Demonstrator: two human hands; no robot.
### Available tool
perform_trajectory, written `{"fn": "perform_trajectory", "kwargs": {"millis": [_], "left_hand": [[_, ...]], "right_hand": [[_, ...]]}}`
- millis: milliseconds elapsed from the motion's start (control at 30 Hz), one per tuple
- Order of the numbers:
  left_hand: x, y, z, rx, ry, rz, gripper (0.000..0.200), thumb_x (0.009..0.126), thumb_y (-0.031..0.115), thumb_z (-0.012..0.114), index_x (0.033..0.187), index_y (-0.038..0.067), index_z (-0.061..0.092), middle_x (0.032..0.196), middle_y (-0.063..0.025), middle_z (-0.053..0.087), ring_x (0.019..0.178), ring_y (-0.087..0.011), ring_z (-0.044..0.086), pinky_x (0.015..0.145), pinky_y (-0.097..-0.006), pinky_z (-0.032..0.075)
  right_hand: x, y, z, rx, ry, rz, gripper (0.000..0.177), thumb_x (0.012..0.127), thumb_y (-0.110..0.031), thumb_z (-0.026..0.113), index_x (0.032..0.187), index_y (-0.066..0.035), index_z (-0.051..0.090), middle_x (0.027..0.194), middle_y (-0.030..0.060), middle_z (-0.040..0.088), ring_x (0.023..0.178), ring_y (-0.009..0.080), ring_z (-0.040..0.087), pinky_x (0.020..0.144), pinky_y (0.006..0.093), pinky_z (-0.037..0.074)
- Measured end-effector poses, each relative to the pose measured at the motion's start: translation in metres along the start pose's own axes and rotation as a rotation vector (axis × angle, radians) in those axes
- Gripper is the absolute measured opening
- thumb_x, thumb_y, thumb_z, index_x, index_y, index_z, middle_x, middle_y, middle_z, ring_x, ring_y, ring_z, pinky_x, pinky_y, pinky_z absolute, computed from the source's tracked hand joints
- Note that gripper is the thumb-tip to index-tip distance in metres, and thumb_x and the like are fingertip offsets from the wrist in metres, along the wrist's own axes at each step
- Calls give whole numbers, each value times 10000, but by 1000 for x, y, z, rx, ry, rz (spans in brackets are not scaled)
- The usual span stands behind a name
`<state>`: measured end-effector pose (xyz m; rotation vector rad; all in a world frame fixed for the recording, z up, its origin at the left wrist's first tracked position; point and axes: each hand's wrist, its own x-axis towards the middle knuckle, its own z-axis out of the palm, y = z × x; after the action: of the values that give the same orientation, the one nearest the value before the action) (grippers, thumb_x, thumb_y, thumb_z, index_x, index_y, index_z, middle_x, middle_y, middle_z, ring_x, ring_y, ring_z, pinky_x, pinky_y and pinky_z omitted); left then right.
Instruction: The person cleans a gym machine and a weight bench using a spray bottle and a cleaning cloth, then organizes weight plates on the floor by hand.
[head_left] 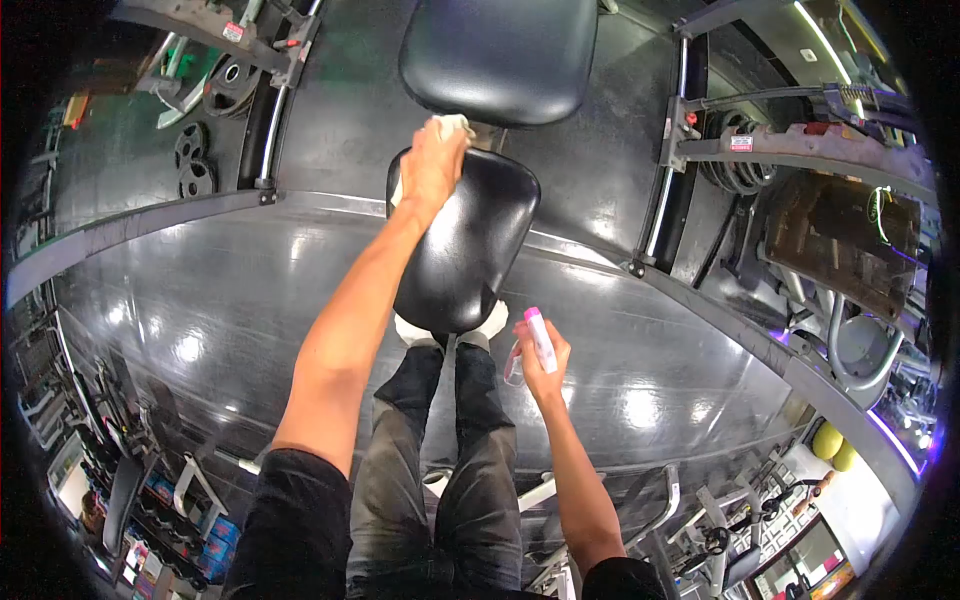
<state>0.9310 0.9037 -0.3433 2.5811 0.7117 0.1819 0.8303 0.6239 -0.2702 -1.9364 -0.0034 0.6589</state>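
Note:
My left hand [433, 168] is closed around a pale cloth [454, 124], which pokes out past the fingers at the top left corner of the black padded bench seat [470, 225]. A bit of pale material also shows along the seat's left edge under my hand. Beyond the seat is the larger black backrest pad [500, 55], with a narrow gap between the two. My right hand [545, 362] grips a spray bottle [541, 340] with a pink top and a clear body, low on the right, apart from the bench.
Metal rack uprights stand on both sides, the left one [272, 140] and the right one [668, 160]. Weight plates [195, 160] lean at the left. A steel floor beam [340, 203] crosses behind the seat. My white shoes [490, 325] are at the seat's front edge.

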Motion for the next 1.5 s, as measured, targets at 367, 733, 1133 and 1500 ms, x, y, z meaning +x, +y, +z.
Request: {"fn": "perform_trajectory", "kwargs": {"millis": [367, 733, 1133, 1500], "left_hand": [[-64, 18, -15, 364, -338, 1039, 269, 761, 188, 538, 1023, 129, 557, 1049, -61, 537, 903, -234, 578, 617, -327, 551], [-83, 39, 8, -17, -448, 765, 159, 783, 182, 584, 932, 150, 631, 1080, -97, 529, 942, -285, 569, 647, -384, 536], [-155, -13, -68, -479, -246, -68, 249, 877, 222, 585, 1067, 64, 557, 895, -135, 567, 867, -313, 583, 745, -361, 478], [-238, 101, -213, -1305, -252, -372, 480, 889, 41, 480, 1335, 50, 302, 1182, -146, 448, 1107, -230, 458, 928, -348, 404]], "right_hand": [[-7, -5, 12, 127, -26, 9, 186, 862, -187, 610, 787, -18, 624, 559, 15, 555, 516, 78, 523, 481, 246, 408], [-17, -8, 6, 138, 29, 15, 150, 861, -144, 594, 833, -3, 634, 605, 33, 589, 537, 86, 541, 499, 248, 426], [-47, -79, 8, 2, -22, -127, 165, 805, -94, 634, 899, -27, 516, 694, 28, 511, 610, 111, 481, 569, 268, 418], [-109, -198, 15, -111, 41, -423, 308, 803, -112, 646, 1057, 13, 523, 1234, 196, 456, 1097, 328, 487, 910, 382, 402]]}}
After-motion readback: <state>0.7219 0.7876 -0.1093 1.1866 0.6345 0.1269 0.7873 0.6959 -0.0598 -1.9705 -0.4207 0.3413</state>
